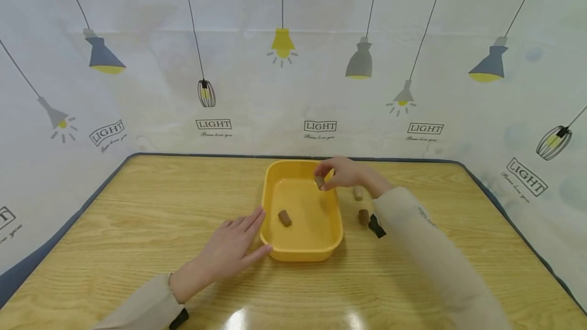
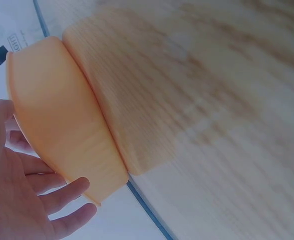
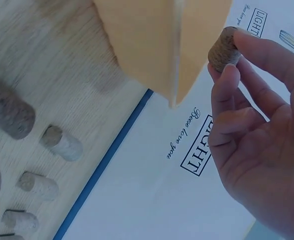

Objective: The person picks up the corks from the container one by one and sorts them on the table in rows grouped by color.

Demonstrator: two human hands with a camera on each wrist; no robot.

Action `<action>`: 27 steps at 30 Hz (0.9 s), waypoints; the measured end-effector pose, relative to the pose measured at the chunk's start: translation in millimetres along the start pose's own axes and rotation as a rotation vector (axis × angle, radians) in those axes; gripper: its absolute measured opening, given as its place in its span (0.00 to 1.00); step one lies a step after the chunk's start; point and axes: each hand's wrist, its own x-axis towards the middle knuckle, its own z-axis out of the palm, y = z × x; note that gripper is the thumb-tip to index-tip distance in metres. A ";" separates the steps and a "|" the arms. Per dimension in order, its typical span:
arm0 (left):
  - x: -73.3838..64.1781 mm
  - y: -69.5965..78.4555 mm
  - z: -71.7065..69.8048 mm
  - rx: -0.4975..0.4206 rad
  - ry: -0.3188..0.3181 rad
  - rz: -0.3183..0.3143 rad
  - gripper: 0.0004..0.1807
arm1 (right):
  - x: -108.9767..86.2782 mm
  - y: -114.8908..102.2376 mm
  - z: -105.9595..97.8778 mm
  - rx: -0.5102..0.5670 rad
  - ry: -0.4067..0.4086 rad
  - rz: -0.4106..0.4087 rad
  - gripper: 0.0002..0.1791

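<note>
My right hand (image 1: 345,172) pinches a brown cork (image 3: 223,50) between thumb and fingertips, above the right side of the yellow tub (image 1: 302,255). Inside that tub, left of its middle, lies one cork (image 1: 285,218). At the tub's left wall is my left hand (image 1: 231,243), its fingers extended along the rim and thumb at the near corner. The left wrist view shows those fingers (image 2: 69,195) spread beside the tub's outer wall.
Several loose corks (image 3: 61,143) lie on the wooden table (image 1: 174,192) right of the tub, some darker brown and some pale. The right sleeve (image 1: 412,228) partly hides them in the head view. A wall sheet printed with lamps (image 1: 283,39) stands behind the table.
</note>
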 end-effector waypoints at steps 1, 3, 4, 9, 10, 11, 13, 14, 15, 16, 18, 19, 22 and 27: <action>-0.1 -0.2 0.1 0.000 0.000 0.000 0.40 | -2.7 1.9 0.3 -0.003 0.007 -0.013 0.20; -0.1 -0.6 0.5 0.000 -0.001 0.000 0.40 | -7.5 7.0 1.7 -0.011 0.019 -0.040 0.20; -0.1 -0.7 0.6 0.000 0.000 0.000 0.40 | -10.4 8.8 2.1 -0.010 0.025 -0.047 0.21; -0.2 -1.5 1.0 -0.002 0.011 0.003 0.39 | -25.8 20.5 5.7 0.001 0.068 -0.075 0.21; -0.1 -1.6 1.1 -0.001 0.011 0.003 0.39 | -28.9 23.1 6.3 0.007 0.079 -0.082 0.21; 0.0 -1.7 1.1 -0.001 0.011 0.003 0.39 | -31.8 25.6 7.0 0.008 0.088 -0.096 0.21; 0.0 -1.6 1.1 0.001 0.006 0.001 0.39 | -38.2 30.5 8.3 0.020 0.105 -0.125 0.20; -0.1 -1.5 1.0 0.001 0.003 0.000 0.39 | -41.8 32.7 8.7 0.019 0.114 -0.138 0.21; 0.0 -1.4 0.9 0.001 -0.002 -0.002 0.39 | -45.5 34.7 9.0 0.010 0.123 -0.154 0.21; -0.2 -1.2 0.8 -0.001 -0.005 -0.003 0.39 | -49.1 37.0 9.5 0.002 0.132 -0.159 0.20; -0.4 -1.0 0.4 -0.005 -0.010 -0.005 0.40 | -56.4 41.7 10.5 -0.006 0.143 -0.157 0.20; -0.4 -0.9 0.3 -0.006 -0.011 -0.005 0.40 | -59.9 44.5 11.0 -0.008 0.147 -0.154 0.20; -0.3 -0.5 -0.1 -0.008 -0.013 -0.006 0.40 | -70.3 52.7 12.4 -0.008 0.160 -0.136 0.20; -0.5 -0.4 -0.1 -0.004 -0.016 -0.007 0.40 | -87.1 66.9 13.9 0.006 0.185 -0.136 0.20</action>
